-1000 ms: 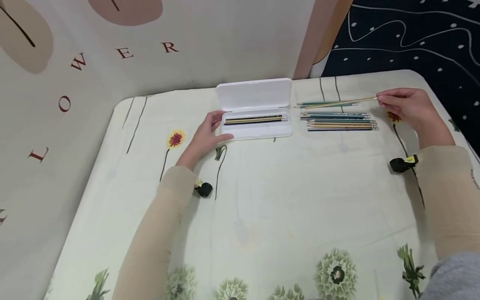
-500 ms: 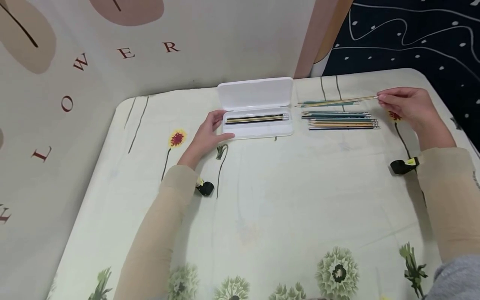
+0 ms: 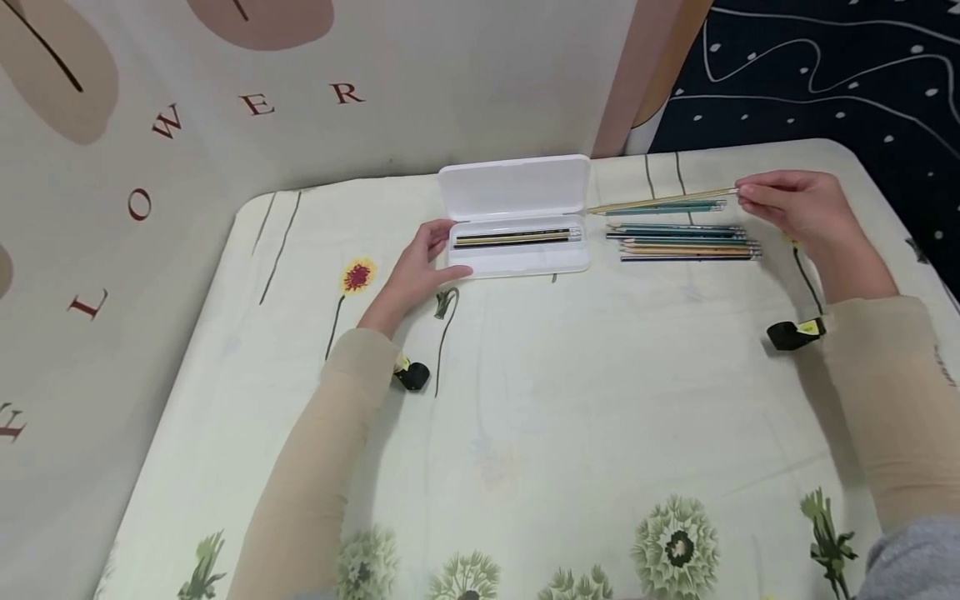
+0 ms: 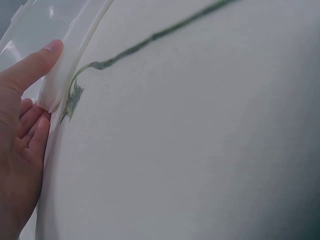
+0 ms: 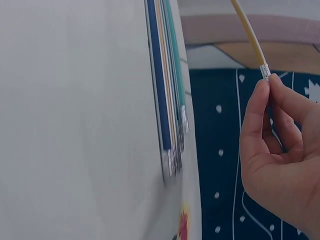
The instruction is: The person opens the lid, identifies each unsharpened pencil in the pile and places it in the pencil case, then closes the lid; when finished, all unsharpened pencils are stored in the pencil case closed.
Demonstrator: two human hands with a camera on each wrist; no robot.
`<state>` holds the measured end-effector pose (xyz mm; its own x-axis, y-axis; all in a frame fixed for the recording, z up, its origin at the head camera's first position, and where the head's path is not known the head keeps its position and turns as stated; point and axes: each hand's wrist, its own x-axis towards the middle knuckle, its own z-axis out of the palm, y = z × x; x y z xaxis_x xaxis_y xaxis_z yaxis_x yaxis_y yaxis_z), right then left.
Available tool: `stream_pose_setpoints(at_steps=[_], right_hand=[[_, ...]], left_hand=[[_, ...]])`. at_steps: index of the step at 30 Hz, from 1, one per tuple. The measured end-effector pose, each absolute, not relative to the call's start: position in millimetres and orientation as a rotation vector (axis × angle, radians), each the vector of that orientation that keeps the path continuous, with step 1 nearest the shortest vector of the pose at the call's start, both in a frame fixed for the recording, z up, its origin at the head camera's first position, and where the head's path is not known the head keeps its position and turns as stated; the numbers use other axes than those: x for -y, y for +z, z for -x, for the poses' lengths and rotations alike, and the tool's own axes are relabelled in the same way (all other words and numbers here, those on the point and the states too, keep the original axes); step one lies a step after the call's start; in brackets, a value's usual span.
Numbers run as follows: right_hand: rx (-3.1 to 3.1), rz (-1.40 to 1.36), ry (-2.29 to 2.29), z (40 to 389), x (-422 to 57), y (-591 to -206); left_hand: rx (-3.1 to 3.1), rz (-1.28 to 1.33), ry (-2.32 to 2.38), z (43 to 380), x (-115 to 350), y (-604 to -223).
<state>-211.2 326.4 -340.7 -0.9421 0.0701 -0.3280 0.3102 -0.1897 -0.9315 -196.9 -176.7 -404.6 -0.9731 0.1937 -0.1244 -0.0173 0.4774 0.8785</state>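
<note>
A white plastic pencil case (image 3: 525, 266) lies open at the back of the table, its lid (image 3: 514, 188) tipped up behind. Inside are a few black-and-yellow pencils (image 3: 513, 239). My left hand (image 3: 415, 271) grips the case's left end, thumb over the front rim and fingers at the side. With thumb and fingertips my right hand (image 3: 806, 215) pinches a yellow pencil (image 5: 248, 30) by its eraser end. In the head view that pencil points left, its tip overlapping the case's right edge, over green pencils (image 3: 690, 207).
Several green, natural and dark blue pencils (image 3: 686, 242) lie side by side right of the case, erasers to the right. A flower-print cloth covers the table (image 3: 570, 375). A pale wall hanging (image 3: 480, 75) rises at the back, with dark patterned fabric (image 3: 810, 75) behind the right corner.
My right hand has moved slightly left with the yellow pencil, whose tip has come away from the green pencils' ends toward the case. My left hand stays on the case.
</note>
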Motion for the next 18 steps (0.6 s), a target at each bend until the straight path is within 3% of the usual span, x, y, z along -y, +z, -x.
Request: stream_pose_setpoints(at_steps=[18], right_hand=[[-1.958,-0.404,-2.161,225,-264,-334]], left_hand=[[-2.51,-0.144,1.509,198,178,-406]])
